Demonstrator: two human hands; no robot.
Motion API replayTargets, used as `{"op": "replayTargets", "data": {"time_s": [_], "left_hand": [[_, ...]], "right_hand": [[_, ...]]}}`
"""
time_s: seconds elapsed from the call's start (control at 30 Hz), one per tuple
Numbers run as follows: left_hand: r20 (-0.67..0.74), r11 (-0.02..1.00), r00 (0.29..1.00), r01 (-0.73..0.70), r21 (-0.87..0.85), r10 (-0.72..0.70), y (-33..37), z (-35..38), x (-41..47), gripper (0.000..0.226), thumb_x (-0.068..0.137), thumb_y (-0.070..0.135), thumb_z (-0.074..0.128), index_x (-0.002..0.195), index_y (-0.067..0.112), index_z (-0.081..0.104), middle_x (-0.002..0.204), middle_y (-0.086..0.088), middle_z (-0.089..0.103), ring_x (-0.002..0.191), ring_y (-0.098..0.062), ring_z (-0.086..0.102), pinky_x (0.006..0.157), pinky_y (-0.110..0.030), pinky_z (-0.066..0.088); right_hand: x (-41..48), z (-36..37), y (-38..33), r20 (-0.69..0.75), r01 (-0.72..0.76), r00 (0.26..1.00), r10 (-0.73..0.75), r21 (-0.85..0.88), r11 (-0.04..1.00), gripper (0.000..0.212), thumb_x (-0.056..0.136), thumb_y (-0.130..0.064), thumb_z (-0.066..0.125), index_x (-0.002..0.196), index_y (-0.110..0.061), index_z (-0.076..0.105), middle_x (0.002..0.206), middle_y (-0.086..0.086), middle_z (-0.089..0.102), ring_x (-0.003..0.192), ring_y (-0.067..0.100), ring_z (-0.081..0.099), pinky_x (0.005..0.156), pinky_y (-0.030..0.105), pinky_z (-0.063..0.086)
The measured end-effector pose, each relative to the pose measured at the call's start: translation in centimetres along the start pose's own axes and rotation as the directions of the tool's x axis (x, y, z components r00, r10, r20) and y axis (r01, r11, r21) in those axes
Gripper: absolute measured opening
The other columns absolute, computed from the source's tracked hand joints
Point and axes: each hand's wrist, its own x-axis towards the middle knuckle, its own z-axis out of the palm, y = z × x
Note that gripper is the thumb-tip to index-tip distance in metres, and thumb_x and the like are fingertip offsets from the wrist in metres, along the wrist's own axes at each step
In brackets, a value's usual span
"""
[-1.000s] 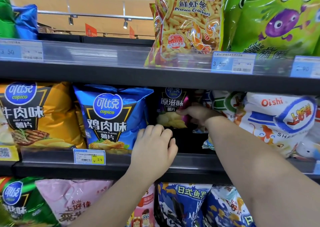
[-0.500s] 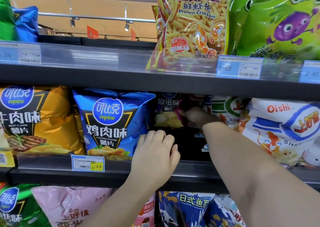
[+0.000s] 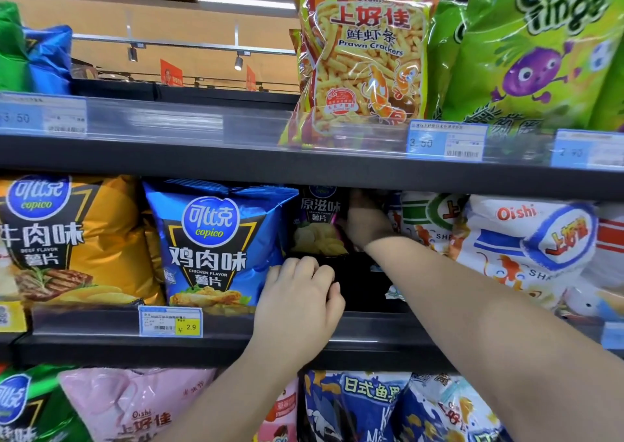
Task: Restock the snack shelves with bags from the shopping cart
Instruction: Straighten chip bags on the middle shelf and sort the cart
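At the mid-shelf gap: right hand point(image 3: 364, 222) on purple chip bag point(image 3: 317, 229), grip shadowed; left hand point(image 3: 299, 306) curled at shelf lip point(image 3: 371, 323), hold unclear.
Risk: bag, unsupported in front, may tip forward.

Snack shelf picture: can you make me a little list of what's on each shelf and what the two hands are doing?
top shelf: prawn crackers bag, green onion rings bag
middle shelf: yellow beef chips bag, blue chicken chips bag, dark chips bag at the back, white Oishi bags
left hand: fingers curled at the shelf front, beside the blue chicken chips bag
right hand: reaches to the back, against the dark chips bag; grip too shadowed to tell
price tag: 2.9
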Motion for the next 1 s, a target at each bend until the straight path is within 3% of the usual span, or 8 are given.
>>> {"op": "replayTargets", "data": {"time_s": [0.07,0.17,0.23,0.3,0.6,0.73,0.87,1.0], "left_hand": [[0.005,1.0,1.0,-0.002,0.004,0.002,0.0,0.1,0.1,0.034,0.09,0.038,0.037,0.086,0.023,0.067,0.085,0.004,0.06,0.081,-0.022,0.057,0.072,-0.04,0.047],[0.011,1.0,1.0,0.0,0.007,0.0,0.1,0.1,0.0,0.035,0.09,0.038,0.037,0.086,0.022,0.067,0.085,0.004,0.059,0.08,-0.022,0.057,0.071,-0.04,0.047],[0.019,1.0,1.0,0.002,0.005,-0.002,0.1,0.0,0.0,0.035,0.09,0.039,0.037,0.085,0.022,0.068,0.085,0.004,0.06,0.08,-0.022,0.057,0.071,-0.04,0.047],[0.029,1.0,1.0,0.007,0.001,-0.007,0.1,-0.1,0.1,0.035,0.09,0.039,0.037,0.086,0.022,0.068,0.085,0.004,0.06,0.081,-0.022,0.057,0.072,-0.04,0.048],[0.046,1.0,0.999,0.018,-0.022,-0.017,0.1,-0.4,0.1,0.036,0.09,0.038,0.036,0.088,0.023,0.069,0.085,0.004,0.061,0.08,-0.02,0.057,0.073,-0.039,0.048],[0.071,1.0,0.997,0.014,-0.016,-0.013,0.2,-0.6,0.0,0.037,0.09,0.037,0.035,0.088,0.023,0.069,0.085,0.004,0.061,0.081,-0.02,0.057,0.074,-0.039,0.048],[0.105,1.0,0.994,0.02,-0.019,-0.018,0.3,-0.7,0.2,0.037,0.09,0.037,0.035,0.087,0.023,0.069,0.085,0.005,0.061,0.08,-0.02,0.057,0.073,-0.039,0.047],[0.141,0.999,0.989,0.046,-0.008,-0.045,0.4,-1.0,0.3,0.037,0.088,0.039,0.035,0.087,0.024,0.069,0.083,0.005,0.061,0.078,-0.021,0.058,0.071,-0.039,0.047]], "right_hand": [[-1.0,-0.8,-0.6,0.051,0.106,0.994,-0.101,-0.1,0.989,0.069,0.092,-0.029,0.057,0.149,-0.016,0.018,0.151,0.016,0.029,0.124,0.037,0.049,0.093,0.042,0.045],[-2.8,-1.0,-0.1,0.386,0.406,0.879,-0.281,-0.296,0.865,0.074,0.096,-0.04,0.052,0.153,-0.031,0.006,0.163,0.002,-0.002,0.147,0.028,0.01,0.115,0.045,0.019],[-3.5,-0.7,0.5,0.523,0.482,0.816,-0.246,-0.379,0.79,0.072,0.099,-0.047,0.042,0.151,-0.044,-0.008,0.158,-0.008,-0.026,0.148,0.025,-0.015,0.117,0.049,-0.002],[-3.3,-0.6,0.6,0.568,0.475,0.804,-0.177,-0.434,0.765,0.069,0.101,-0.047,0.038,0.149,-0.048,-0.013,0.154,-0.011,-0.034,0.146,0.025,-0.022,0.115,0.048,-0.009],[-2.8,-0.7,-1.2,0.582,0.393,0.812,-0.048,-0.483,0.782,0.071,0.102,-0.047,0.038,0.149,-0.046,-0.014,0.154,-0.009,-0.034,0.146,0.025,-0.022,0.116,0.051,-0.006],[-3.2,-1.8,-1.6,0.587,0.362,0.809,-0.025,-0.464,0.809,0.072,0.103,-0.034,0.041,0.149,-0.047,-0.013,0.155,-0.01,-0.03,0.147,0.027,-0.018,0.117,0.051,-0.003],[-2.9,-1.6,-0.2,0.597,0.429,0.797,-0.089,-0.456,0.78,0.075,0.101,-0.02,0.04,0.15,-0.047,-0.009,0.157,-0.01,-0.028,0.147,0.024,-0.018,0.119,0.045,-0.004],[-3.7,-2.4,1.2,0.499,0.371,0.856,-0.13,-0.42,0.828,0.077,0.092,-0.03,0.054,0.153,-0.04,0.008,0.163,0.004,0.002,0.148,0.031,0.005,0.119,0.041,0.014]]}}
